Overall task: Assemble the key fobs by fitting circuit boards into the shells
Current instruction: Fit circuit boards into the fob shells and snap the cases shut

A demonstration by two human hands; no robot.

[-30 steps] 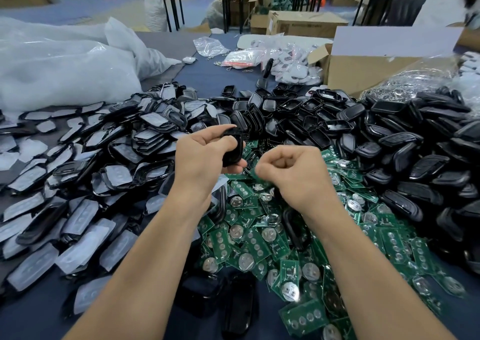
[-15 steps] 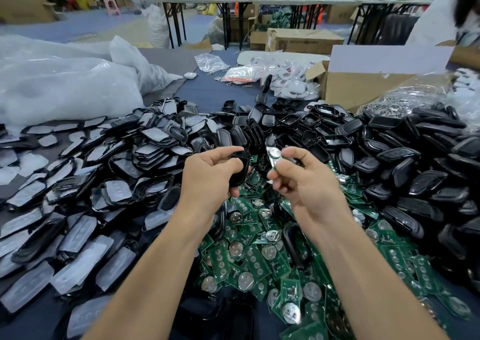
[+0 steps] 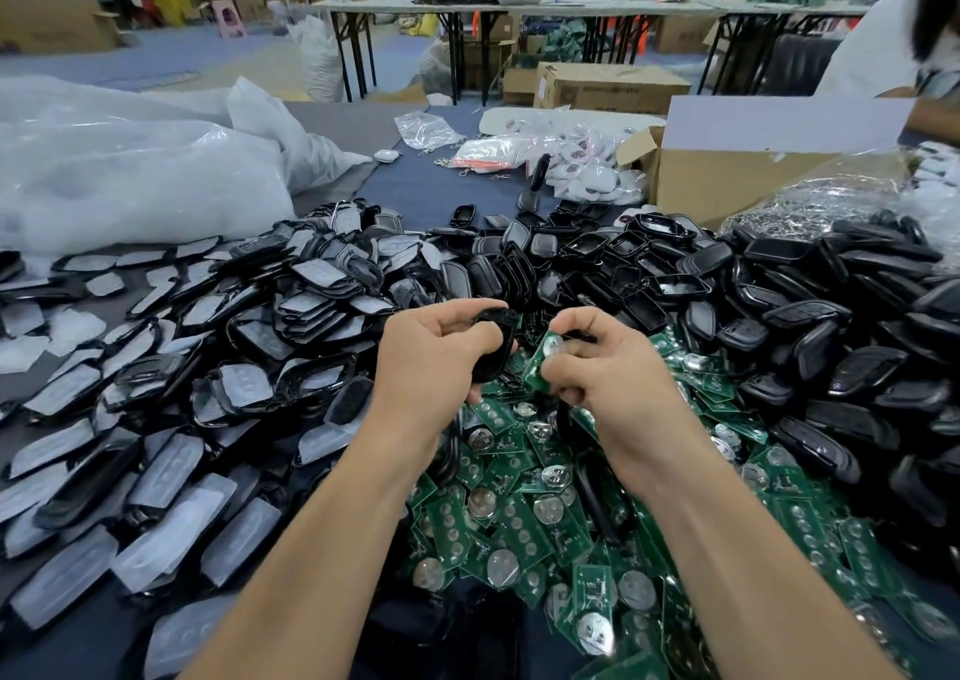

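Beyond my worktop (image 3: pixel 415 196), long folding tables (image 3: pixel 374 4) on black legs cross the blue-grey floor (image 3: pixel 156 56); cardboard boxes (image 3: pixel 613 89) stand nearby, a pink stool (image 3: pixel 228 19) far left.

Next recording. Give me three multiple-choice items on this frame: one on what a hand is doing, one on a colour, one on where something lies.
1. What is the right hand doing?
A. Lying flat and open
B. Hanging empty
C. Pinching a circuit board

2. What colour is the shell held in the left hand?
A. White
B. Black
C. Red

3. Where does the heap of loose circuit boards lie?
A. Directly below both hands
B. Inside a box
C. On the floor

Key:
1 C, its fingers curl round a green board.
2 B, the gripped shell is glossy black.
3 A, the green boards spread out beneath the hands.
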